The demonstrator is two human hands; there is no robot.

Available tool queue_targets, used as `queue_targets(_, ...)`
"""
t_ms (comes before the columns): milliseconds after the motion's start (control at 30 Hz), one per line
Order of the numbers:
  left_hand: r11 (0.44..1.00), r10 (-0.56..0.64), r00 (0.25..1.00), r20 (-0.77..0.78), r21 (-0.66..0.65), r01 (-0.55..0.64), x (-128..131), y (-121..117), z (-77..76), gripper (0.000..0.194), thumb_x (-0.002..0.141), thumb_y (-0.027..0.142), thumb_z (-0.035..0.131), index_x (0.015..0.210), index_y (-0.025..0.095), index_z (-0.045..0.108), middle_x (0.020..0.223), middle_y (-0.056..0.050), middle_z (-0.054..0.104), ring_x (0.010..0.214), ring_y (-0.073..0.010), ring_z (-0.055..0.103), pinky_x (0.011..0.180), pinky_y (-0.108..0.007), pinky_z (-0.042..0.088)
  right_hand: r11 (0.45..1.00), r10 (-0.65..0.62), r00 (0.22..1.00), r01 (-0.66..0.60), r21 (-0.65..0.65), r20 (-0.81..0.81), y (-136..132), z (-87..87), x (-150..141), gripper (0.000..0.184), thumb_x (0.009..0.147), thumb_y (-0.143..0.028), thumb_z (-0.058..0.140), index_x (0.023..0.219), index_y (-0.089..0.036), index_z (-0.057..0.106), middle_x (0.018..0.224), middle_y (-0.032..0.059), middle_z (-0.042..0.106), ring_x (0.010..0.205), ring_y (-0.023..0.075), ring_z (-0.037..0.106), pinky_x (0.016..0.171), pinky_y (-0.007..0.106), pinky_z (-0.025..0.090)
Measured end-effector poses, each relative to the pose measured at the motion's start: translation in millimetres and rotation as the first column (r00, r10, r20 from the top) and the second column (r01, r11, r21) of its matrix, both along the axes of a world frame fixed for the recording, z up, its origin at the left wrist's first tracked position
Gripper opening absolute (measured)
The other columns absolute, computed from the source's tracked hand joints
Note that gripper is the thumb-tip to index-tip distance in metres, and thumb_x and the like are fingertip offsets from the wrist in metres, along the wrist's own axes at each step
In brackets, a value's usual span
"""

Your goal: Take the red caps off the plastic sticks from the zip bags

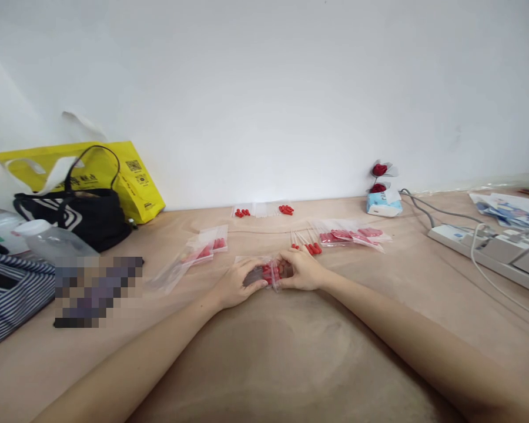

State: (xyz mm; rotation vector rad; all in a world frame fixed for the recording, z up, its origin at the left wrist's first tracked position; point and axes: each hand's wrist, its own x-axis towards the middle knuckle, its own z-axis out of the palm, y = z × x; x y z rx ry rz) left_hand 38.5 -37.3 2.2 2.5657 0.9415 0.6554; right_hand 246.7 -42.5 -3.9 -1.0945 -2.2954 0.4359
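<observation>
A small clear plastic bag (272, 274) with red-tipped pieces inside lies between my two hands at the middle of the table. My left hand (240, 282) has its fingers closed on the bag's left side. From the right, my right hand (304, 269) grips the same bag with thumb and fingers. Just behind my right hand are several loose white sticks with red tips (311, 248). Filled clear bags (350, 235) are piled to the right of them. Further clear bags (203, 249), some with red pieces, overlap to the left of my left hand.
By the wall lie more red-tipped sticks (264, 210). A yellow bag (136, 176), a black bag (97, 217), a plastic bottle (55, 241) and a striped bag (13, 294) crowd the left. Rightward are a blue box (383, 204) with red flowers, a power strip (489, 252) and papers (511, 208).
</observation>
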Motion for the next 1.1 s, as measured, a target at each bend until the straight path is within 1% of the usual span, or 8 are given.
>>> queue_targets(233, 1.0, 0.014, 0.999, -0.037, -0.021, -0.015, -0.9, 2.1, -0.5, 0.034, 0.078, 0.036, 0.052, 0.108, 0.021, 0.051, 0.111, -0.004, 0.059, 0.102, -0.0184, 0.053, 0.089, -0.032, 0.04, 0.961, 0.029, 0.989, -0.067, -0.269, -0.142, 9.9, -2.4, 11.8, 0.019, 0.063, -0.024, 0.063, 0.078, -0.016, 0.056, 0.065, -0.0031, 0.057, 0.057, 0.0083, 0.05, 0.055, 0.02, 0.037)
queue_targets(300, 1.0, 0.02, 0.999, -0.043, -0.023, -0.021, -0.9, 2.3, -0.4, 0.033, 0.078, 0.036, 0.052, 0.107, 0.02, 0.051, 0.11, -0.004, 0.059, 0.101, -0.0184, 0.053, 0.088, -0.032, 0.041, 0.969, 0.028, 0.993, -0.054, -0.242, -0.112, 11.5, 0.6, 17.4, 0.015, 0.064, -0.024, 0.062, 0.076, -0.016, 0.057, 0.066, -0.0021, 0.058, 0.06, 0.0095, 0.052, 0.057, 0.021, 0.037)
queue_targets(400, 0.999, 0.029, 0.999, -0.047, -0.016, -0.029, -0.7, 2.3, 0.3, 0.033, 0.077, 0.036, 0.053, 0.107, 0.02, 0.052, 0.109, -0.004, 0.059, 0.1, -0.0183, 0.054, 0.087, -0.031, 0.041, 0.996, 0.033, 0.999, -0.033, -0.082, -0.003, 10.7, 5.2, 20.0, 0.02, 0.062, -0.031, 0.067, 0.075, -0.018, 0.06, 0.075, -0.0004, 0.062, 0.073, 0.0136, 0.054, 0.07, 0.026, 0.036)
queue_targets(467, 0.999, 0.029, 0.998, -0.049, -0.012, -0.03, -0.5, 2.1, 1.2, 0.033, 0.077, 0.035, 0.053, 0.107, 0.02, 0.052, 0.108, -0.004, 0.06, 0.1, -0.0183, 0.054, 0.087, -0.031, 0.041, 0.999, 0.04, 0.998, -0.039, -0.029, 0.044, 9.5, 5.8, 17.6, 0.024, 0.061, -0.035, 0.068, 0.076, -0.019, 0.061, 0.078, -0.0008, 0.064, 0.076, 0.0147, 0.055, 0.074, 0.028, 0.034)
queue_targets(633, 0.999, 0.039, 0.998, -0.051, -0.023, -0.041, -0.8, 1.5, 1.7, 0.032, 0.078, 0.036, 0.052, 0.106, 0.02, 0.052, 0.108, -0.004, 0.06, 0.099, -0.0181, 0.054, 0.087, -0.031, 0.041, 0.998, 0.052, 0.996, -0.05, -0.026, 0.079, 6.3, 5.3, 11.2, 0.016, 0.066, -0.032, 0.064, 0.074, -0.019, 0.06, 0.071, -0.0022, 0.063, 0.07, 0.0123, 0.055, 0.07, 0.025, 0.032)
queue_targets(867, 0.998, 0.06, 0.997, -0.052, -0.015, -0.061, -2.4, 3.2, -0.7, 0.035, 0.076, 0.04, 0.052, 0.105, 0.02, 0.053, 0.107, -0.005, 0.06, 0.098, -0.0192, 0.055, 0.085, -0.032, 0.042, 0.999, -0.033, 0.981, 0.027, 0.036, 0.19, 1.2, 14.8, 16.3, 0.017, 0.063, -0.029, 0.064, 0.074, -0.019, 0.058, 0.073, -0.0017, 0.062, 0.074, 0.0155, 0.054, 0.075, 0.03, 0.029)
queue_targets(1000, 0.998, 0.062, 0.996, -0.062, -0.022, -0.063, -1.7, 3.2, -0.8, 0.036, 0.077, 0.039, 0.052, 0.107, 0.02, 0.052, 0.109, -0.005, 0.059, 0.1, -0.0191, 0.054, 0.087, -0.032, 0.041, 0.999, 0.034, 0.988, -0.036, 0.011, 0.15, 3.7, 11.4, 14.9, 0.025, 0.061, -0.034, 0.067, 0.079, -0.018, 0.058, 0.074, -0.0007, 0.061, 0.073, 0.0143, 0.053, 0.07, 0.026, 0.033)
queue_targets(1100, 0.995, 0.086, 0.993, -0.075, -0.039, -0.09, -1.5, 3.0, 0.0, 0.037, 0.076, 0.039, 0.053, 0.107, 0.02, 0.052, 0.11, -0.005, 0.059, 0.101, -0.0195, 0.054, 0.087, -0.033, 0.041, 0.997, 0.067, 0.993, -0.063, -0.049, 0.096, 5.5, 8.9, 14.0, 0.023, 0.061, -0.028, 0.067, 0.079, -0.017, 0.058, 0.07, -0.0015, 0.059, 0.064, 0.0105, 0.051, 0.061, 0.021, 0.035)
